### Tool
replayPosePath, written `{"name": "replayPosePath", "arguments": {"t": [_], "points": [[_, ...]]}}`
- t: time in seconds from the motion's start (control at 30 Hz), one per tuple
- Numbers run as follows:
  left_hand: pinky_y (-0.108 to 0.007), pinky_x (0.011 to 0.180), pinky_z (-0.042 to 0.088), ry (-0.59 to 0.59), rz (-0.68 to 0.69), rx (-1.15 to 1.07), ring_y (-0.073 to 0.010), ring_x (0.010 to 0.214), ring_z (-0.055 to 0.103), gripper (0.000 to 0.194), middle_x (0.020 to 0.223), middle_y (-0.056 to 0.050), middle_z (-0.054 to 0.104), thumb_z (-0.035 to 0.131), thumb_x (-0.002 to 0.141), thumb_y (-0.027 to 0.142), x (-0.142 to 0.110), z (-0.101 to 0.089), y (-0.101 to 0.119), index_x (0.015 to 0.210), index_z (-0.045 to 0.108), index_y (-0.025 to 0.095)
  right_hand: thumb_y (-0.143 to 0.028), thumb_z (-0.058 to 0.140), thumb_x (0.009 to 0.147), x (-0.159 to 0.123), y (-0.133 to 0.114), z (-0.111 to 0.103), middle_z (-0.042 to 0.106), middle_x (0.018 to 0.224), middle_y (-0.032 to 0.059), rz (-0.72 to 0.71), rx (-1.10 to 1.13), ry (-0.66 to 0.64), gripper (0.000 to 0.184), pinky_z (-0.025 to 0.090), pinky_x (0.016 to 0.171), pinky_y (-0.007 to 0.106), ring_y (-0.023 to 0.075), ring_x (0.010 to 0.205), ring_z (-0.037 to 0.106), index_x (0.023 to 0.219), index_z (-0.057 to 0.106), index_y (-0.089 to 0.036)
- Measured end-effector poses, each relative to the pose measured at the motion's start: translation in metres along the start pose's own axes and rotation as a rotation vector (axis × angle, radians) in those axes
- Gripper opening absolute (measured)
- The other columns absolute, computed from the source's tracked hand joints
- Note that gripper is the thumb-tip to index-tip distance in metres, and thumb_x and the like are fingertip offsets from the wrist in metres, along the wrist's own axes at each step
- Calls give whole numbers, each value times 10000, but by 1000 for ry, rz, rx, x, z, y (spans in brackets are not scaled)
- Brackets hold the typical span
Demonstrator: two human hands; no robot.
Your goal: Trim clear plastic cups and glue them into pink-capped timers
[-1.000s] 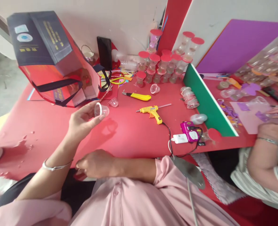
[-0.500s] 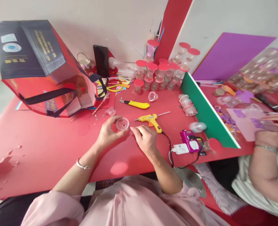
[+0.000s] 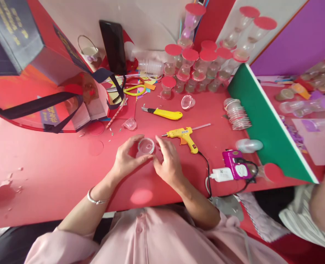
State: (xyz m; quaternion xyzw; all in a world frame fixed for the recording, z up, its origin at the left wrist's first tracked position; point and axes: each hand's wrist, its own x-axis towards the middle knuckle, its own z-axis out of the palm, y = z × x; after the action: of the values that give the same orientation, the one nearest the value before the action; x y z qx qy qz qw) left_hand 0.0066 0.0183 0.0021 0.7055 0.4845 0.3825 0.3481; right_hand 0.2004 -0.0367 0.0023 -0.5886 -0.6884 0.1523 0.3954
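Observation:
A small transparent plastic cup (image 3: 146, 146) is upright low over the red table in front of me, its round rim facing up. The curved thumb and fingers of my left hand (image 3: 127, 156) hold it from the left. On the cup's other side is my right hand (image 3: 168, 161), fingers apart and thumb tip close to the rim; whether it touches cannot be made out. A yellow glue gun (image 3: 183, 134) lies just beyond my right hand. Behind my left hand lies another small transparent cup (image 3: 130, 124), and a third cup (image 3: 187, 102) rests beyond the yellow utility knife (image 3: 166, 114).
A red and dark-blue bag (image 3: 54, 84) fills the back left. Red-topped hourglass-shaped cup pairs (image 3: 190, 66) stand stacked at the back. Rightward are a row of lids (image 3: 238, 115), a purple box (image 3: 235, 165) with cables and a green divider (image 3: 272, 124). A co-worker's arm (image 3: 324, 198) is beyond it.
My left hand has brought the cup rightward and turned its rim upward. My right hand has come up from the table's near edge to the cup and its fingers have spread. The view has shifted closer.

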Motion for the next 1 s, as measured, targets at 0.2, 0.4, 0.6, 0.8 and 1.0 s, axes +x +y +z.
{"name": "replayPosePath", "arguments": {"t": [0.2,0.4,0.6,0.8,1.0], "points": [[-464,1094,579,-26,-43,-192,-326,1177,744,858,1302,-152,757,992,639,564,-3,2,-6,1363,706,203,-431,668,1026,-3,-3,3,668,1464,154,-24,-2,-39,713,582,1082,510,330,1287,656,1651,381,-243],[-458,1102,559,-65,-35,-289,-316,1167,735,834,1289,-148,756,1002,638,529,-4,2,-5,1358,722,215,-395,698,1018,0,-4,-1,753,1332,92,-14,29,-21,502,580,1015,447,289,1133,688,1488,577,-265],[-358,905,603,-68,-169,-403,-225,942,739,554,1075,-105,775,919,789,499,-3,0,8,1212,739,189,-271,725,994,1,-6,-3,760,1294,79,-7,39,62,416,573,996,428,270,1122,688,1399,629,-270],[-246,617,481,57,-111,-37,-115,609,581,262,709,4,698,885,815,413,1,-1,16,850,750,191,-166,670,995,0,-4,1,758,1295,78,-109,-54,86,452,575,999,420,259,1145,686,1431,608,-270],[-250,645,493,42,-13,103,-129,610,618,197,705,-14,735,703,937,290,3,-5,16,771,750,194,-170,621,1013,-2,-3,2,756,1307,90,-160,-108,33,450,578,1018,416,252,1140,698,1455,607,-249]]}}
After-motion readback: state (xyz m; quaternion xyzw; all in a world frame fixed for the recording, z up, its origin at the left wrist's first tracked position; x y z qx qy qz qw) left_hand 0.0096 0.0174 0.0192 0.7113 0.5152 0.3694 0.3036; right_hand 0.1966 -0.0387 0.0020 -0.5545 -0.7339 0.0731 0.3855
